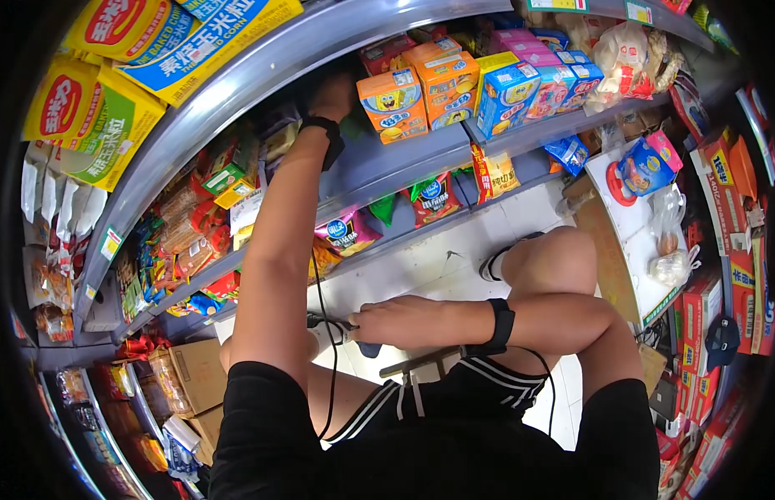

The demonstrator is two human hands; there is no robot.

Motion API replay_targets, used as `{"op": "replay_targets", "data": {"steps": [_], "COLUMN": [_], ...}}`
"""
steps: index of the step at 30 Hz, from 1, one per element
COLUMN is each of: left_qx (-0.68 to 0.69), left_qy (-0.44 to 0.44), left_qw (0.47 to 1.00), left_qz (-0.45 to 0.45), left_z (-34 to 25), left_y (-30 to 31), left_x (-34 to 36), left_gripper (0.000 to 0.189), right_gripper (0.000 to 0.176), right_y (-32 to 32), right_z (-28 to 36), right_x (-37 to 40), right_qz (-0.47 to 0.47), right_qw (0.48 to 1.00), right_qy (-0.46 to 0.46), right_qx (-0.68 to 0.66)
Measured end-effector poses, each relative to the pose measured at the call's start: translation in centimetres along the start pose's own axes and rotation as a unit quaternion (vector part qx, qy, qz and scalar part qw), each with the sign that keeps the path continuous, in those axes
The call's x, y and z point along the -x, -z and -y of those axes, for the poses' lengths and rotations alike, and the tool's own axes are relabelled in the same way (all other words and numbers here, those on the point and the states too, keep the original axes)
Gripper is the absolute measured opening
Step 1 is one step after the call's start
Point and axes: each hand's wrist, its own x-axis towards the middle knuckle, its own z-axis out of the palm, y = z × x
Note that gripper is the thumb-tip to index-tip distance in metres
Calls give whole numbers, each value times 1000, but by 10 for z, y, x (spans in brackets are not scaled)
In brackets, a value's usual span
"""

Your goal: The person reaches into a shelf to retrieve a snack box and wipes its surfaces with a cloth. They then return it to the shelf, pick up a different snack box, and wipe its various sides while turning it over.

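Note:
My left hand (331,96) reaches into the dark back of the middle shelf (387,171), just left of the orange cartoon-printed snack boxes (394,107). Shadow hides its fingers, so whether it touches anything cannot be made out. A black band (322,140) circles that wrist. Above the floor, in front of my lap, my right hand (396,322) is closed with its back toward me; what its fingers hold, if anything, is hidden. It too has a black wristband (500,325). To the right of the orange boxes stand blue snack boxes (510,98) and pink ones.
Yellow corn snack bags (92,125) fill the upper shelf at left. Bagged chips (437,200) line the lowest shelf. A cardboard box (196,375) stands at lower left. At right, a white surface (629,225) carries a blue-pink package (650,164) and plastic bags. A cable hangs beside my arm.

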Motion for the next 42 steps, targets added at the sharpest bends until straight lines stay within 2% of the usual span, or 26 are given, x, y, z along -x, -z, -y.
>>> {"op": "replay_targets", "data": {"steps": [1,3,5,7,9,11,15,16,18,20,21,23,25,26,31,33,34,36,37,39,40,42], "left_qx": [-9,-4,-35,-58,-42,9,48,46,75,79,86,105,150,129,82,-42,-41,-145,-143,-247,-244,-144], "left_qy": [32,18,-46,-24,-36,-44,-110,-108,-52,-58,-67,-83,-142,-146,-150,-80,-84,-57,-62,-67,-74,-64], "left_qw": [997,999,998,995,996,994,989,989,987,988,988,984,969,973,970,986,985,980,980,966,966,985], "left_qz": [62,47,32,72,74,99,91,89,130,115,105,115,138,125,170,137,143,124,127,37,40,-65], "left_z": [-8,-9,-17,-26,-29,-43,-58,-66,-79,-71,-69,-59,-43,-41,-38,-38,-25,7,4,-3,6,26], "left_y": [6,7,32,48,55,70,90,97,109,99,97,98,97,99,99,93,80,45,47,51,39,21], "left_x": [6,15,41,66,97,131,188,199,212,214,213,204,190,188,148,126,105,59,50,27,15,-4], "left_gripper": [42,40,38,45,48,50,65,65,73,75,76,74,68,60,53,51,51,41,41,38,38,38], "right_gripper": [23,24,20,23,27,30,34,37,40,45,45,35,33,32,27,25,27,28,26,25,24,22], "right_y": [1,3,7,3,3,10,2,5,3,-7,-7,-8,-12,-13,-1,0,1,5,7,7,5,7], "right_z": [1,5,9,4,3,8,1,3,5,-3,-3,-4,-5,-6,-2,-2,-1,2,3,0,-2,-4], "right_x": [-1,-2,-2,-6,-9,-12,-18,-19,-22,-26,-27,-30,-31,-32,-27,-28,-31,-32,-30,-29,-29,-27], "right_qz": [0,-4,-33,-13,7,54,37,41,48,30,30,25,17,9,12,7,13,16,13,6,-1,-6], "right_qw": [1000,1000,999,1000,1000,997,998,998,998,999,999,1000,1000,999,1000,1000,1000,999,1000,1000,1000,1000], "right_qy": [-5,-8,-13,0,10,-44,-5,-5,-2,14,16,5,13,21,17,15,7,-5,-1,-2,-4,-15], "right_qx": [2,0,-18,-3,14,21,48,40,36,11,14,15,23,32,24,18,25,29,26,21,17,11]}}
